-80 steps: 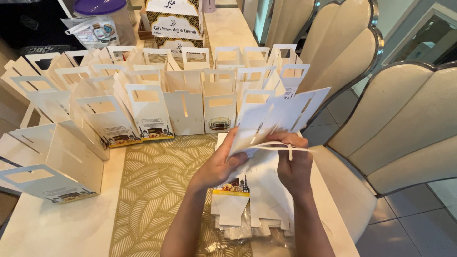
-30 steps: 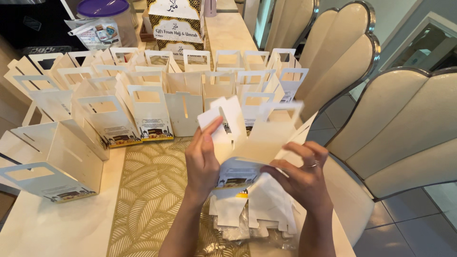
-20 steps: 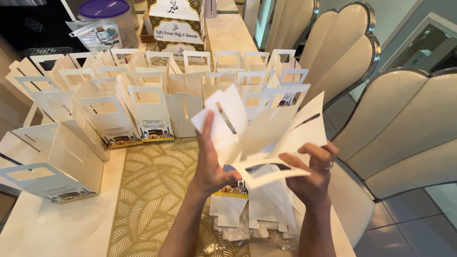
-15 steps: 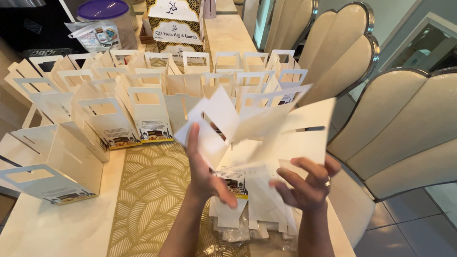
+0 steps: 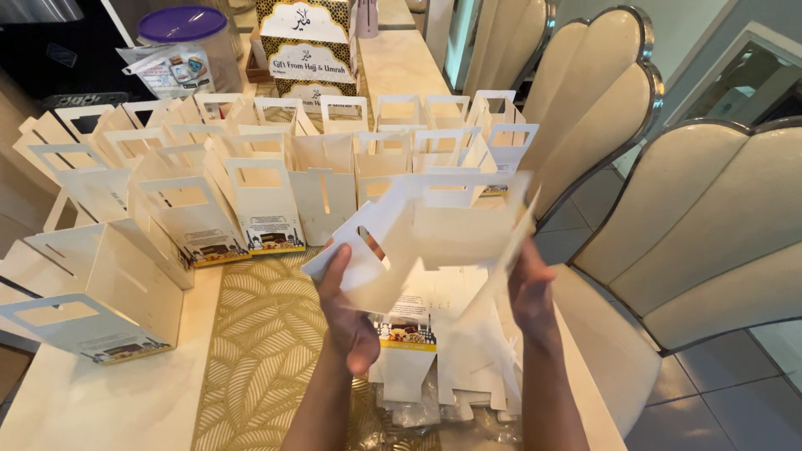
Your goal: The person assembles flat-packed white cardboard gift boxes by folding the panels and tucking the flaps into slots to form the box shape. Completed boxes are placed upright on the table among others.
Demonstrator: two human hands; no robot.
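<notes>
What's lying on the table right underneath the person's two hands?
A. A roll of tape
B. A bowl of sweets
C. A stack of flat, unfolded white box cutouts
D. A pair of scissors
C: below the left hand and the right hand, which hold up a half-folded white box, a stack of flat cutouts lies on the table.
</notes>
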